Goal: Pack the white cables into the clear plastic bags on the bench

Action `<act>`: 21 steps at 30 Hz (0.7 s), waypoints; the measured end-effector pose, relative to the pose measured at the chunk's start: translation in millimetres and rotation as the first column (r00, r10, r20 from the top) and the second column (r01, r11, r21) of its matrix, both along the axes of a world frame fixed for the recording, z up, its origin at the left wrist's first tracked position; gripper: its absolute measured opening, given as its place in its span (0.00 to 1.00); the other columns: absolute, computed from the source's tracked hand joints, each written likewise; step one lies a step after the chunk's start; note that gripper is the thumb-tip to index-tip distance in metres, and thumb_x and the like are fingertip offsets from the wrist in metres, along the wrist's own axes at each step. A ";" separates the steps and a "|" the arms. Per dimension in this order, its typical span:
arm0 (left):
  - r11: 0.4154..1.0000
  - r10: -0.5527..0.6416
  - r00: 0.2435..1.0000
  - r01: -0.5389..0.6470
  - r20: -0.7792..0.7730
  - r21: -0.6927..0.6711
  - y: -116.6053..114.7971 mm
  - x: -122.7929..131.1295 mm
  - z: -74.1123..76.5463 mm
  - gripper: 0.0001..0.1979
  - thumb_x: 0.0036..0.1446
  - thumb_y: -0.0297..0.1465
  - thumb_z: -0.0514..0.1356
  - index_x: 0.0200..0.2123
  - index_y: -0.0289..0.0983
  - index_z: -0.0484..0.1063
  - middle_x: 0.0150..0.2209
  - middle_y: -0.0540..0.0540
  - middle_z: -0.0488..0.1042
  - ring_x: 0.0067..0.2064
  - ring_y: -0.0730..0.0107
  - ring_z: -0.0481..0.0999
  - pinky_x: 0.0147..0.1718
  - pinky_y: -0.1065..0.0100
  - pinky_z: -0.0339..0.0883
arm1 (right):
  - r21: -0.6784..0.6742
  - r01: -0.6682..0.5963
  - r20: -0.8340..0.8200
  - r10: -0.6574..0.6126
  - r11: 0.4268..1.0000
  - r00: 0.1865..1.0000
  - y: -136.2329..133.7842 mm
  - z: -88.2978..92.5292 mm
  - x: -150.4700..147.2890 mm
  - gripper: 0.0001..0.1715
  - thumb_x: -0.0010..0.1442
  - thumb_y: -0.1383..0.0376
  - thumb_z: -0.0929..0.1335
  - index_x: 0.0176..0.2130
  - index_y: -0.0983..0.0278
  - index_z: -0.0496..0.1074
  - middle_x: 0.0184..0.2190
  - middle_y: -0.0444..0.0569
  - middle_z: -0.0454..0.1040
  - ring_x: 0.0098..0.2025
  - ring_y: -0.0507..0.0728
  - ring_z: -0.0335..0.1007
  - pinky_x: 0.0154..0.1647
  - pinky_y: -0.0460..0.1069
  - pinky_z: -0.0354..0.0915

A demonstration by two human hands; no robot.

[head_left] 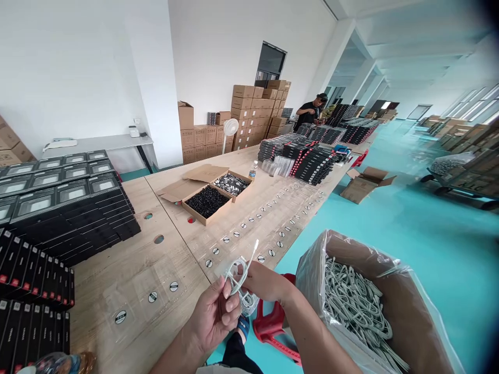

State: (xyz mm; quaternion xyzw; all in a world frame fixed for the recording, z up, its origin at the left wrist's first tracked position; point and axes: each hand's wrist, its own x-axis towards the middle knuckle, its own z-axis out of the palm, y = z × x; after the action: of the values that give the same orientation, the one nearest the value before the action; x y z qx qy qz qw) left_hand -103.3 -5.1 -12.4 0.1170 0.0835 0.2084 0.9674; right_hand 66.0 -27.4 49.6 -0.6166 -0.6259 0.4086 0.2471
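At the bottom centre of the frame, the person's left hand [212,314] and right hand [265,280] meet over a coiled white cable [237,275], held just above the edge of a pale wooden worktop [156,265]. Both grips are closed on the cable: the left fingers [230,301] curl around the loops, and the right hand pinches them from the other side. A thin connector end points up and away from the coil. Holding it between both hands appears to keep the loops gathered.

At the lower right, an open cardboard carton [393,306] lined with clear plastic [323,249] stands beside the right arm, packed with more pale cables [351,306]. This position seems to keep them within easy reach. Clear plastic bags [152,297] with round black-and-white stickers lie flat in rows along the worktop, apparently spaced so that each stays separate.

Stacks of black boxes [66,208] fill the left side. At the centre, a shallow cardboard tray [206,202] holds small black pieces. At the upper right, a co-worker [310,110] stands at the far end among more black stacks [315,161], while brown cartons [249,117] are piled against the back wall.
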 end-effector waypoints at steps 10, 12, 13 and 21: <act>0.983 0.158 0.941 -0.177 -0.301 -0.039 12.5 4.1 3.5 0.17 0.60 0.40 0.60 0.26 0.37 0.61 0.21 0.52 0.64 0.18 0.83 0.59 0.14 0.80 0.40 | 0.360 0.601 -0.137 -0.597 0.713 0.790 -5.1 -22.0 -8.1 0.13 0.60 0.57 0.65 0.39 0.61 0.75 0.27 0.46 0.73 0.30 0.57 0.67 0.33 0.51 0.61; 0.983 0.164 0.933 -0.180 -0.319 -0.020 10.3 7.0 2.4 0.17 0.58 0.41 0.62 0.26 0.37 0.61 0.20 0.53 0.64 0.18 0.83 0.58 0.14 0.80 0.40 | 0.526 0.518 -0.007 -0.605 0.675 0.796 -7.5 -26.2 -10.5 0.11 0.58 0.58 0.68 0.40 0.60 0.75 0.32 0.49 0.74 0.35 0.59 0.67 0.37 0.52 0.61; 0.984 0.168 0.931 -0.179 -0.323 -0.005 9.0 8.5 2.2 0.18 0.57 0.41 0.63 0.25 0.37 0.61 0.20 0.53 0.64 0.18 0.83 0.58 0.14 0.80 0.40 | 0.586 0.424 0.084 -0.572 0.691 0.816 -7.9 -27.9 -12.2 0.10 0.58 0.59 0.69 0.39 0.59 0.75 0.34 0.50 0.74 0.37 0.59 0.68 0.39 0.52 0.61; 0.981 0.188 0.894 -0.153 -0.407 0.118 4.9 14.2 -2.6 0.21 0.49 0.44 0.67 0.25 0.37 0.61 0.21 0.53 0.66 0.18 0.82 0.61 0.14 0.77 0.41 | 0.639 0.169 0.498 -0.572 0.750 0.652 6.5 -38.5 -25.5 0.05 0.57 0.68 0.68 0.30 0.62 0.74 0.30 0.49 0.74 0.36 0.58 0.67 0.39 0.53 0.53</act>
State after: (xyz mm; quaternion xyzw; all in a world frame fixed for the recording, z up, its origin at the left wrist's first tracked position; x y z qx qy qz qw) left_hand -89.1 -0.2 -15.0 0.1913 0.2890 0.2659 0.8995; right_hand 40.5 -21.0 11.1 -0.7439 -0.6121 -0.0965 0.2505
